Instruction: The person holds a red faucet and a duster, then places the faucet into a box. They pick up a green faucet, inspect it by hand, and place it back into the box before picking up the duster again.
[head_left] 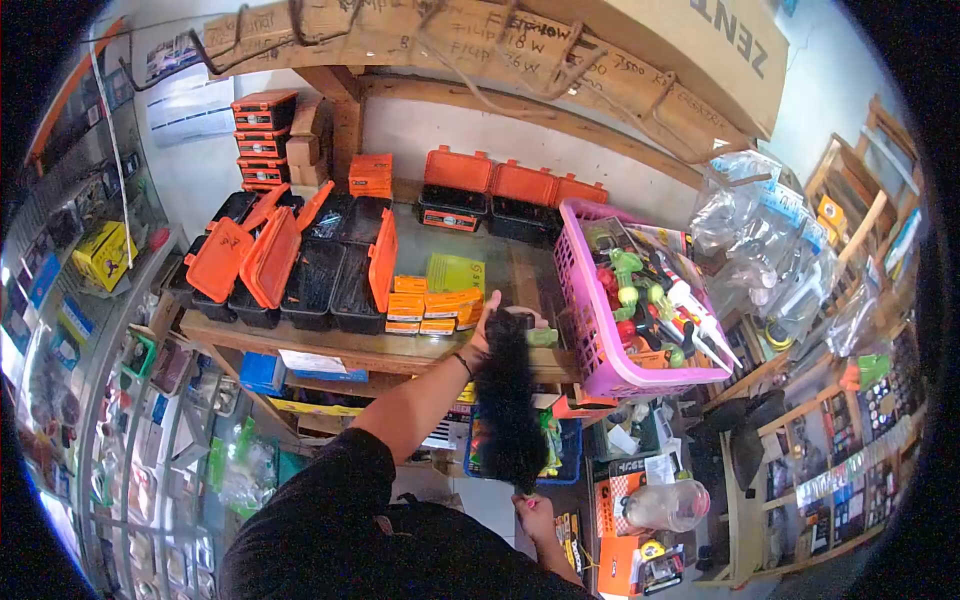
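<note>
A black, fluffy thing, apparently a duster (508, 400), hangs in front of the bench (425, 348)'s edge. The right hand (536, 516)'s fingers are curled shut on its lower end. The left hand (484, 328) is at its upper end, partly hidden, so how far its fingers close cannot be told. Small orange boxes (435, 306) lie just beside that hand; the pink basket (640, 378) stands at the bench's right end.
</note>
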